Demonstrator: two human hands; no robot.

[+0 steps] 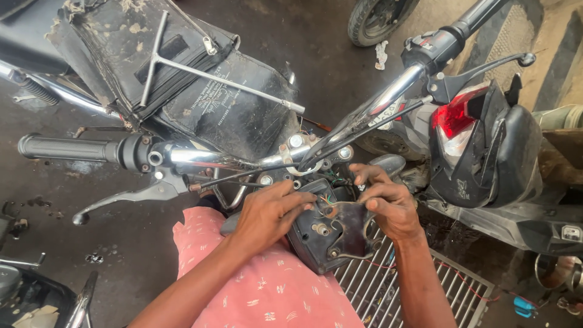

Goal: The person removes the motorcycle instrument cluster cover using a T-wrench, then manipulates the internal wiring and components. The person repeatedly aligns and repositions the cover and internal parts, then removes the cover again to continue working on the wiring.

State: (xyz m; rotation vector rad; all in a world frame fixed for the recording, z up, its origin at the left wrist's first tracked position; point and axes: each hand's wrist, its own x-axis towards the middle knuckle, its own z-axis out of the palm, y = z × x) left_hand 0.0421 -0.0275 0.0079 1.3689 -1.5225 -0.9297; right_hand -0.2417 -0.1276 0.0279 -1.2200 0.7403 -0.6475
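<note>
A black instrument-cluster housing of a motorcycle sits below the chrome handlebar, its back side up with coloured wires showing. My left hand grips the housing's left edge, fingers lying over its top. My right hand holds the right side, fingertips pinching at the wires near the upper edge. Both forearms reach up from the bottom of the view over my pink patterned trousers.
A T-shaped metal wrench lies on the worn black tank cover. Left grip and clutch lever stick out left. A scooter's red tail light is at right, a metal grate below, a tyre at the top.
</note>
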